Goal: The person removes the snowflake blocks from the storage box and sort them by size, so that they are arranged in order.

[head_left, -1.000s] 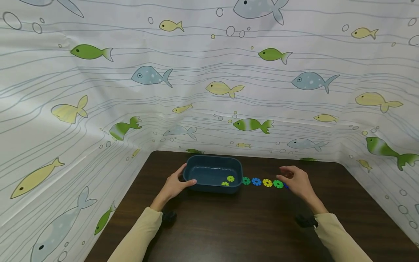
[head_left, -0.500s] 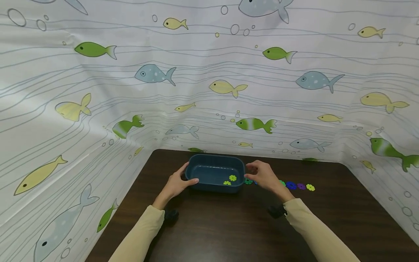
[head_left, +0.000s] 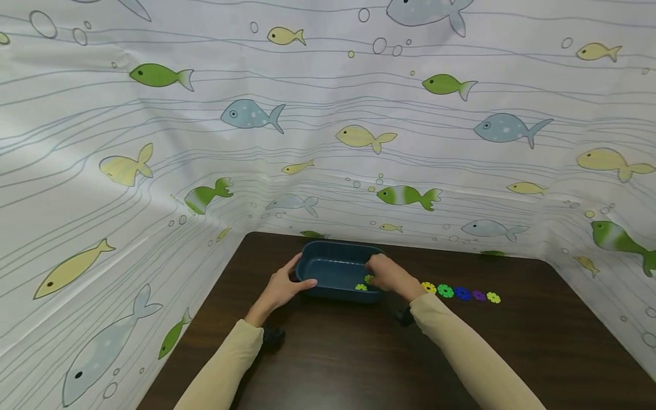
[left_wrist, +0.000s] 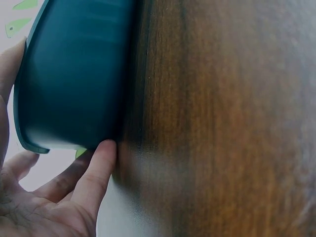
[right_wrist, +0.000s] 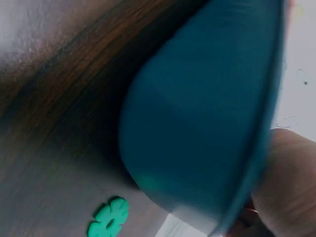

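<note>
A dark blue rectangular plastic basin [head_left: 333, 294] stands towards the back of the table. My left hand [head_left: 279, 287] holds its left end, thumb on the front rim; in the left wrist view, fingertips [left_wrist: 102, 150] touch the end wall. My right hand [head_left: 392, 276] reaches over the right rim into the basin, its fingertips hidden, so whether they pinch anything is unclear. Two yellow-green flower-shaped discs [head_left: 361, 287] lie inside, close to that hand. In the right wrist view, the thumb [right_wrist: 289, 182] shows past the rim, and a green flower disc [right_wrist: 109, 219] lies outside on the table.
Right of the basin runs a row of flower discs: yellow [head_left: 428, 288], green [head_left: 445, 291], blue [head_left: 463, 293], purple [head_left: 479, 295] and yellow-green [head_left: 493, 297]. A white fish-patterned sheet [head_left: 307, 131] walls in the dark wooden table [head_left: 338, 359].
My right hand has moved left from above the disc row, past the basin's right rim and down inside, uncovering the row's right end. My left hand keeps its hold on the basin.
</note>
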